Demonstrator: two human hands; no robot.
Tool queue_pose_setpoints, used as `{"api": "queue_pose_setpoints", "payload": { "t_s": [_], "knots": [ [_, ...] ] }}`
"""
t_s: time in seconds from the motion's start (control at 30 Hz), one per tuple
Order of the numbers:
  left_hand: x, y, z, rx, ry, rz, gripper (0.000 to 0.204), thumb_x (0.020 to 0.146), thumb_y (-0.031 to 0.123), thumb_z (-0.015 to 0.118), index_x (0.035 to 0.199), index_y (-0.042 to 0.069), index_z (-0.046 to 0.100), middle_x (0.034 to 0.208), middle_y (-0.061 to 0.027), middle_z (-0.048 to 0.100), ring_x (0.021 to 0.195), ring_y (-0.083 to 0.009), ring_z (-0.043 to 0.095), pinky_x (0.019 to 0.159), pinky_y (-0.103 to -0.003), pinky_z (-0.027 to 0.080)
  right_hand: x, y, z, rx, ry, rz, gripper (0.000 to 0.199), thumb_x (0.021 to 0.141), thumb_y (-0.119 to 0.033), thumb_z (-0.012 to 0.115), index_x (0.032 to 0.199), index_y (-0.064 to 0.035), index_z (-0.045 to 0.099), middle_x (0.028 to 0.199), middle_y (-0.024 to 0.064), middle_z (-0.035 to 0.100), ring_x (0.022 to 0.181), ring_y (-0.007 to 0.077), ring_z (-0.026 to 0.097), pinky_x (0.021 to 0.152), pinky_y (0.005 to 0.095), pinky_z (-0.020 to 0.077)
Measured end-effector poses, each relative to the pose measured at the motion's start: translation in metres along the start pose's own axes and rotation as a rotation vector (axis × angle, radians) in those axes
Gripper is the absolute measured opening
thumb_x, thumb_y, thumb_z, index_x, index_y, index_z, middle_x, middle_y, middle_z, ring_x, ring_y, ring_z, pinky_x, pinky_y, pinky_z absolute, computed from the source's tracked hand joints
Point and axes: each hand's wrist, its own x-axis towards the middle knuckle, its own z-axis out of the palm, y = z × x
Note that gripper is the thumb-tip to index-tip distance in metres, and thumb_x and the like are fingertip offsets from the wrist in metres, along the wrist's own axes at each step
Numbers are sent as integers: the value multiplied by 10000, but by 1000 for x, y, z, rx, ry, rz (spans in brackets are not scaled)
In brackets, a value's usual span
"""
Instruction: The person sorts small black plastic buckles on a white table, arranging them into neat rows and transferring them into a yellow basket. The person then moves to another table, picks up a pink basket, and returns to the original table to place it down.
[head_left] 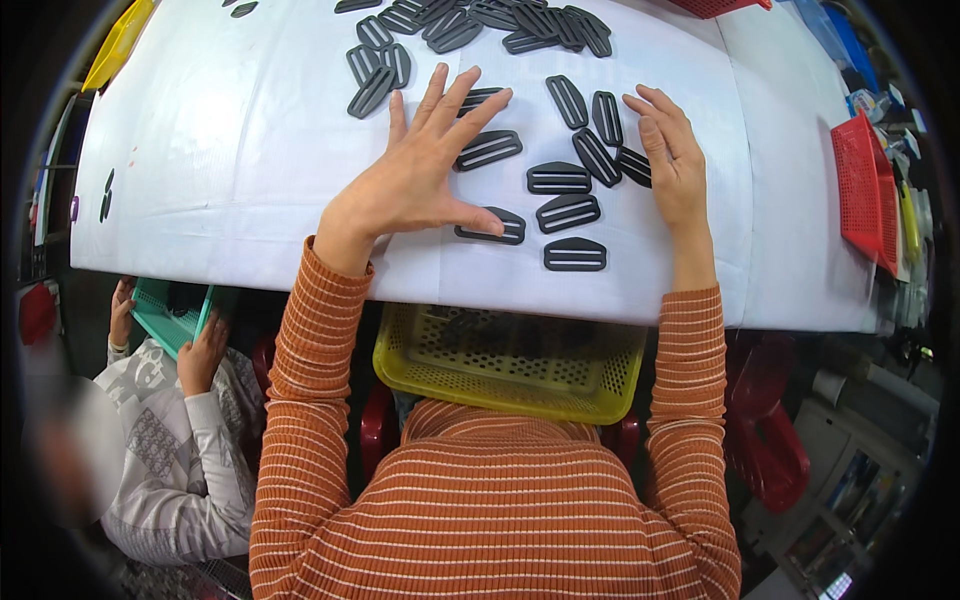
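Several black plastic slide buckles (pixel 566 213) lie spread over a white table (pixel 230 170). My left hand (pixel 425 170) rests flat on the table with fingers spread, its thumb touching one buckle (pixel 492 227) and its fingers over two others. My right hand (pixel 672 160) lies flat at the right side of the cluster, fingers apart, touching a buckle (pixel 634 165) at its edge. Neither hand holds anything. A larger heap of buckles (pixel 480 25) sits at the far edge.
A yellow mesh basket (pixel 510 365) sits on my lap under the table's near edge. A red basket (pixel 865 190) stands at the right. A yellow tray (pixel 118 42) is at far left. Another person at lower left holds a teal basket (pixel 165 315).
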Motion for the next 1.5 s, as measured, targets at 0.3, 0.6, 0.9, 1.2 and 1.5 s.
{"api": "queue_pose_setpoints", "payload": {
  "t_s": [0.3, 0.6, 0.9, 1.2, 1.5],
  "knots": [
    [6, -4, 15, -38, -31, 4, 1213, 494, 765, 720, 1483, 241, 253, 1534, -216, 154, 1429, -413, 10, 1090, -661, 3, 2, 12, 14, -117, -5, -81, 311, 915, -300, 584, 1167, -130, 652, 1289, 89, 554, 1245, 292, 461, 1025, 381, 370],
    [1, -3, 8, 9, 17, -21, 1168, 529, 739, 712, 1479, 226, 266, 1549, -120, 184, 1444, -343, 46, 1117, -620, 21, -66, -60, -15, -157, -331, -313, 221, 729, -185, 748, 940, -131, 710, 926, 11, 641, 889, 203, 572, 853, 346, 402],
    [-4, 9, 9, -1, 53, -34, 1132, 559, 752, 681, 1466, 195, 296, 1530, -135, 234, 1442, -334, 79, 1149, -550, 50, -50, -24, -9, -161, -97, -153, 188, 856, -245, 640, 961, -98, 692, 1017, 50, 670, 996, 246, 588, 918, 356, 394],
    [-5, 20, 14, 123, 63, -102, 1008, 661, 737, 628, 1464, 224, 298, 1535, -133, 219, 1444, -327, 58, 1155, -533, 57, 22, 18, 21, -379, 125, -174, 319, 937, -342, 522, 1177, -162, 631, 1186, 71, 618, 1186, 303, 512, 975, 444, 378],
    [26, 33, 35, 189, 88, 29, 907, 816, 694, 494, 1455, 79, 302, 1484, -244, 276, 1423, -374, 144, 1139, -539, 81, 12, 0, 38, -520, -264, -196, 557, 949, -473, 412, 1396, -141, 423, 1466, 58, 388, 1377, 261, 306, 1117, 558, 159]
  ]
}}
